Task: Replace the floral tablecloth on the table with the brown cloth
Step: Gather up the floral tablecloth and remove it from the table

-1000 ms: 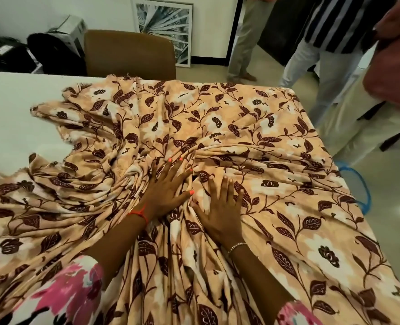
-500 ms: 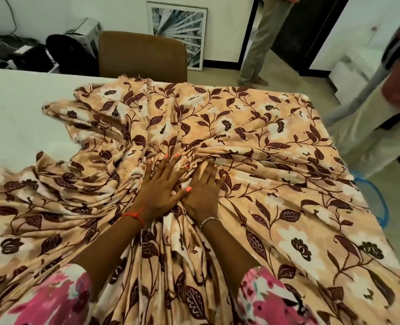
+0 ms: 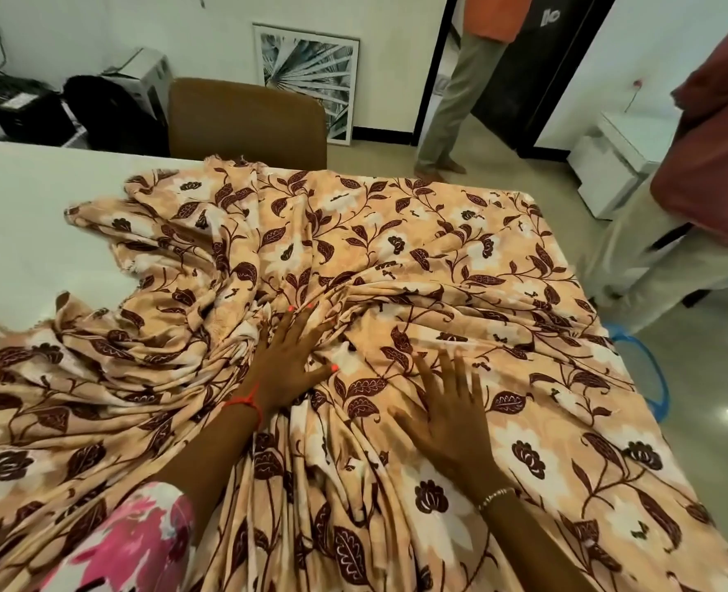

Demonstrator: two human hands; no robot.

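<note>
hands (image 3: 287, 361) flat on floral tablecloth (image 3: 396, 232) (bunched)

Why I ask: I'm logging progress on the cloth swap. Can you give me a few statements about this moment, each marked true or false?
1. The floral tablecloth is bunched into folds near the middle of the table. True.
2. The left hand grips a brown cloth. False: it presses flat on the floral tablecloth.
3. The right hand rests flat on the floral tablecloth. True.
4. The floral tablecloth covers the whole table. False: the white table top lies bare at the far left.
5. A brown chair stands at the far side of the table. True.
</note>
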